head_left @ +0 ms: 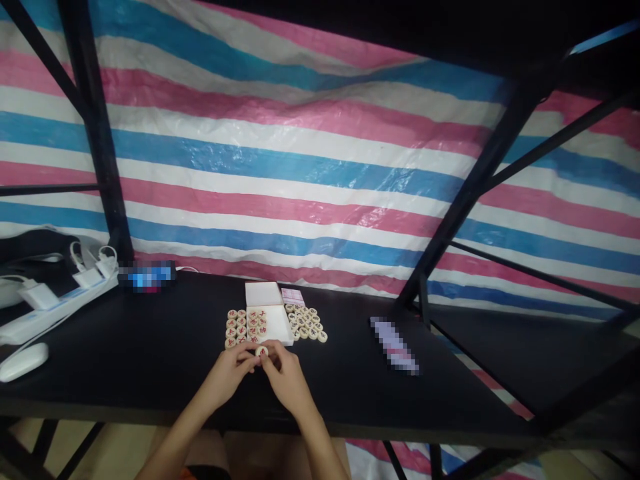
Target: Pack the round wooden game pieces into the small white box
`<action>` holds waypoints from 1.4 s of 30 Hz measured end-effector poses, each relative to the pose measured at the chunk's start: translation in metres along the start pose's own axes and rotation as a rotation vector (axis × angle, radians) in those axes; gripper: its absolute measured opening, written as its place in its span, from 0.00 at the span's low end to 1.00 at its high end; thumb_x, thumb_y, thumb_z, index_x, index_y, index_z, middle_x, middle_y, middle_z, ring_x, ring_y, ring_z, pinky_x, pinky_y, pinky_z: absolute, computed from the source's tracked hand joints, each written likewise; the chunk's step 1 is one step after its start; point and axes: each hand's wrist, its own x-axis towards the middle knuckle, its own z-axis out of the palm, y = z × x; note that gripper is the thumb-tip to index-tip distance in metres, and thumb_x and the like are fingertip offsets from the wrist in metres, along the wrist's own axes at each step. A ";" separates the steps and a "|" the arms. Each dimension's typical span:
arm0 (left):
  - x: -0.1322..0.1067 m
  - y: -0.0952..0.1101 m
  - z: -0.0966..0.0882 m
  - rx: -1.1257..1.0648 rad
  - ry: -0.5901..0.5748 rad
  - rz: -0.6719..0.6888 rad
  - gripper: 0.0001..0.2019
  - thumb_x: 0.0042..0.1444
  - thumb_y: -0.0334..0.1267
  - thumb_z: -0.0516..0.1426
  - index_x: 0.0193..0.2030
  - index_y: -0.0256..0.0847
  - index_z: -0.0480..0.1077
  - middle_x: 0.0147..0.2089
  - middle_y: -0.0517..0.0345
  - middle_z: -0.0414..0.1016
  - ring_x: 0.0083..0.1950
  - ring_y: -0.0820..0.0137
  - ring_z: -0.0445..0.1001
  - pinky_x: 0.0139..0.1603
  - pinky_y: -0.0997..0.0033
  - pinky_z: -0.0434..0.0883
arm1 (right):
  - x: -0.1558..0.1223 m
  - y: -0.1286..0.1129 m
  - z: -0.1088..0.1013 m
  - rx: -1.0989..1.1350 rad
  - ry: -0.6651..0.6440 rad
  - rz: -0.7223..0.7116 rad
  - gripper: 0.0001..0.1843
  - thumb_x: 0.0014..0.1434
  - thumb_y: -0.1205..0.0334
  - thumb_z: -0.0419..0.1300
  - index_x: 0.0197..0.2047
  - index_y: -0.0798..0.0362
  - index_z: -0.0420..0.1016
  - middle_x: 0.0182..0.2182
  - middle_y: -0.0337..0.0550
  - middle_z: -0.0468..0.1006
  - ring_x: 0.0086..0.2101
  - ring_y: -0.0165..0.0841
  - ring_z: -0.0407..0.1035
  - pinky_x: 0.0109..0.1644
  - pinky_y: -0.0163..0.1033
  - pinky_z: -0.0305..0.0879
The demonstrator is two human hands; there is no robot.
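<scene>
A round Chinese chess piece with a red character is pinched at the front of an open white box. My left hand has its fingertips closed on the piece's left side. From the right, my right hand grips the same piece between thumb and fingers. Inside the box's left part lie several red-marked pieces. Left of it, more red-marked pieces stand in two columns, partly hidden by my left hand at the near end. Dark-marked pieces lie in a cluster to the right.
A pink-and-white card lies behind the dark-marked pieces. On the black table there is a blurred phone-like object at right. A power strip with plugs and a white mouse are at left. Black frame posts flank a striped sheet.
</scene>
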 end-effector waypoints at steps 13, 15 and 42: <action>0.001 -0.002 -0.002 -0.015 -0.031 0.000 0.13 0.49 0.41 0.57 0.37 0.37 0.78 0.32 0.55 0.80 0.32 0.67 0.73 0.35 0.71 0.68 | 0.000 0.006 0.000 -0.098 -0.002 -0.012 0.12 0.62 0.67 0.48 0.38 0.51 0.72 0.32 0.40 0.77 0.34 0.32 0.70 0.39 0.32 0.62; 0.001 -0.001 -0.002 -0.034 -0.029 0.001 0.13 0.49 0.41 0.57 0.38 0.38 0.78 0.34 0.55 0.80 0.34 0.66 0.74 0.36 0.71 0.69 | 0.001 0.006 0.000 -0.111 0.004 -0.014 0.12 0.62 0.66 0.48 0.38 0.51 0.72 0.32 0.40 0.77 0.34 0.32 0.70 0.38 0.32 0.62; 0.070 -0.027 -0.111 0.606 0.403 -0.142 0.12 0.50 0.45 0.55 0.34 0.42 0.76 0.26 0.59 0.77 0.30 0.65 0.75 0.27 0.74 0.62 | 0.000 0.012 0.004 -0.135 0.019 -0.009 0.10 0.59 0.65 0.51 0.42 0.52 0.72 0.29 0.39 0.76 0.31 0.32 0.70 0.37 0.33 0.63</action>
